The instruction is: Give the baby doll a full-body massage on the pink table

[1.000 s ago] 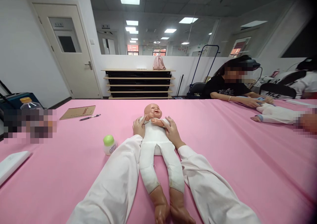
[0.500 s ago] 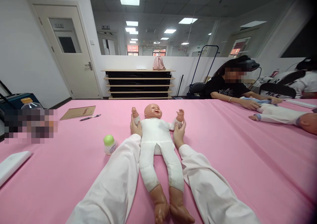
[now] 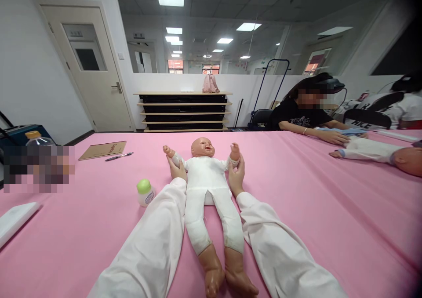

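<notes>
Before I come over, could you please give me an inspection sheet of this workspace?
Surface: pink tablecloth, creased at the right.
Things in hand: baby doll, lying on its back, arms spread.
Clutter: green-lidded jar, pen, notebook and white object, left of the doll.
Hands: left hand holds one doll arm; right hand holds the other.
Cables: dark cable at a co-worker's headset.
Surroundings: second doll by the co-worker; shelving with pink backpack behind.
</notes>
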The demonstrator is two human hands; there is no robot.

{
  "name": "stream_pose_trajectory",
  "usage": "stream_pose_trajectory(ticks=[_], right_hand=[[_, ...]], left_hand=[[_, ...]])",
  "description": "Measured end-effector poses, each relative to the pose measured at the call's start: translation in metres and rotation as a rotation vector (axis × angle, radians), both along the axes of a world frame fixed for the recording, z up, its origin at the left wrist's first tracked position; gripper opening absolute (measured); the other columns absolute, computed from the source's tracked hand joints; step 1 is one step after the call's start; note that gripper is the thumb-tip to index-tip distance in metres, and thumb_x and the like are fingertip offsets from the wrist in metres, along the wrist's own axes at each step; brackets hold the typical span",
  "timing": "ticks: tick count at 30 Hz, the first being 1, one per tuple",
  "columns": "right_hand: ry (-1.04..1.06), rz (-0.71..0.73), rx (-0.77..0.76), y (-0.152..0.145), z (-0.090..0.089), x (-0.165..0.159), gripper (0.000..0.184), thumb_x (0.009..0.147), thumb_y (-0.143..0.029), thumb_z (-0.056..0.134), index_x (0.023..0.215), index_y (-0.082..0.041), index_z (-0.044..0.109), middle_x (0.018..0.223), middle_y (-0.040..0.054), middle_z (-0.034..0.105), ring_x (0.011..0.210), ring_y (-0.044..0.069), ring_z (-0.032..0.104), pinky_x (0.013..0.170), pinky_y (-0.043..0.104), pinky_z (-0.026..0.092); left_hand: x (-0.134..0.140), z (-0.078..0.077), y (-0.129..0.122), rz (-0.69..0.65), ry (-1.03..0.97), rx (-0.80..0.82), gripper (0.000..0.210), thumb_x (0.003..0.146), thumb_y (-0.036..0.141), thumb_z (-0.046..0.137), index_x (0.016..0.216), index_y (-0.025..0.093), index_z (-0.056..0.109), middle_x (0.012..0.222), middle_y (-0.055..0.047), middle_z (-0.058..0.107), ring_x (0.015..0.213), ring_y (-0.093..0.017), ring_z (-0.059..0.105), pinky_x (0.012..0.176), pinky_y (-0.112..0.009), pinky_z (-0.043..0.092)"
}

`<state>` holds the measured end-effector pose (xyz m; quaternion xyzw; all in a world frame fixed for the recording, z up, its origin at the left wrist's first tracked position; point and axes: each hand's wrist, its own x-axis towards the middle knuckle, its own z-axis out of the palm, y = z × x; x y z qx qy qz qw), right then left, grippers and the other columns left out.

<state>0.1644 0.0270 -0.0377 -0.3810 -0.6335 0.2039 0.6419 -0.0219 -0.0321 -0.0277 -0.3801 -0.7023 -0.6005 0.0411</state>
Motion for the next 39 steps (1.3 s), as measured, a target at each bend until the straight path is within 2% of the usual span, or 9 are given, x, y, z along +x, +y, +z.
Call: stream_pose_trajectory(ticks=[3, 7, 17, 23, 29, 32, 35, 37, 39], right_hand=[[-0.286, 0.141, 0.181, -0.004, 0.002, -0.004, 0.042, 0.08, -0.026, 0.045, 0.123, -0.024, 0.044, 0.122, 0.0095, 0.045, 0.116, 0.021, 0.043, 0.096, 0.042, 0.038], [-0.512, 0.211, 0.348, -0.002, 0.001, -0.006, 0.039, 0.08, -0.016, 0.04, 0.115, -0.027, 0.053, 0.122, 0.0071, 0.046, 0.117, 0.022, 0.041, 0.098, 0.046, 0.036], [-0.559, 0.218, 0.384, 0.0, 0.0, -0.008, 0.041, 0.08, -0.015, 0.039, 0.115, -0.03, 0.055, 0.121, 0.006, 0.047, 0.114, 0.023, 0.042, 0.095, 0.047, 0.037], [-0.548, 0.238, 0.36, 0.0, 0.0, -0.007, 0.041, 0.08, -0.014, 0.038, 0.114, -0.028, 0.055, 0.12, 0.0058, 0.047, 0.114, 0.022, 0.042, 0.097, 0.047, 0.036], [-0.233, 0.187, 0.107, -0.006, 0.0, -0.007, 0.042, 0.08, -0.026, 0.044, 0.122, -0.024, 0.045, 0.121, 0.0084, 0.047, 0.115, 0.02, 0.044, 0.096, 0.041, 0.038], [0.083, 0.051, -0.107, 0.005, -0.006, -0.003, 0.051, 0.077, -0.033, 0.048, 0.125, -0.02, 0.037, 0.121, 0.0105, 0.049, 0.11, 0.02, 0.049, 0.092, 0.04, 0.041], [0.366, -0.162, -0.292, 0.021, -0.014, 0.004, 0.054, 0.074, -0.033, 0.049, 0.122, -0.015, 0.033, 0.117, 0.0148, 0.051, 0.103, 0.021, 0.053, 0.088, 0.041, 0.043], [0.465, -0.252, -0.339, 0.03, -0.018, 0.009, 0.054, 0.073, -0.033, 0.049, 0.12, -0.013, 0.032, 0.117, 0.017, 0.05, 0.103, 0.021, 0.054, 0.088, 0.041, 0.043], [0.473, -0.227, -0.319, 0.032, -0.018, 0.01, 0.054, 0.073, -0.034, 0.048, 0.12, -0.013, 0.031, 0.118, 0.0171, 0.049, 0.104, 0.02, 0.053, 0.089, 0.04, 0.043]], left_hand=[[-0.013, -0.014, -0.023, -0.019, 0.026, -0.035, 0.065, 0.085, 0.032, 0.04, 0.141, 0.017, 0.011, 0.129, -0.012, 0.045, 0.115, -0.023, 0.044, 0.093, -0.036, 0.039], [-0.011, -0.015, -0.022, -0.141, 0.245, -0.077, 0.059, 0.084, 0.023, 0.039, 0.139, 0.019, 0.021, 0.124, -0.01, 0.049, 0.112, -0.021, 0.043, 0.096, -0.035, 0.034], [-0.003, -0.001, -0.027, -0.177, 0.377, -0.289, 0.052, 0.08, 0.012, 0.041, 0.126, 0.036, 0.045, 0.124, -0.005, 0.048, 0.11, -0.024, 0.041, 0.091, -0.04, 0.036], [-0.003, 0.0, -0.027, -0.196, 0.452, -0.275, 0.049, 0.08, 0.013, 0.043, 0.122, 0.037, 0.049, 0.124, -0.005, 0.048, 0.11, -0.024, 0.042, 0.09, -0.04, 0.039], [-0.009, -0.01, -0.022, -0.132, 0.174, -0.155, 0.058, 0.079, 0.012, 0.042, 0.135, 0.025, 0.032, 0.123, -0.007, 0.05, 0.112, -0.023, 0.044, 0.096, -0.037, 0.036], [-0.015, -0.013, -0.021, -0.057, -0.108, -0.039, 0.063, 0.08, 0.021, 0.045, 0.139, 0.017, 0.021, 0.13, -0.01, 0.045, 0.117, -0.024, 0.043, 0.097, -0.035, 0.036], [-0.02, -0.012, -0.021, 0.089, -0.414, -0.003, 0.058, 0.084, 0.027, 0.04, 0.138, 0.015, 0.021, 0.132, -0.013, 0.042, 0.116, -0.024, 0.046, 0.095, -0.037, 0.04], [-0.021, -0.011, -0.021, 0.164, -0.505, -0.007, 0.056, 0.086, 0.028, 0.036, 0.138, 0.014, 0.021, 0.131, -0.015, 0.043, 0.115, -0.025, 0.047, 0.093, -0.039, 0.041], [-0.022, -0.013, -0.021, 0.187, -0.512, -0.004, 0.058, 0.085, 0.03, 0.037, 0.138, 0.014, 0.02, 0.131, -0.015, 0.042, 0.115, -0.026, 0.048, 0.093, -0.038, 0.042]])
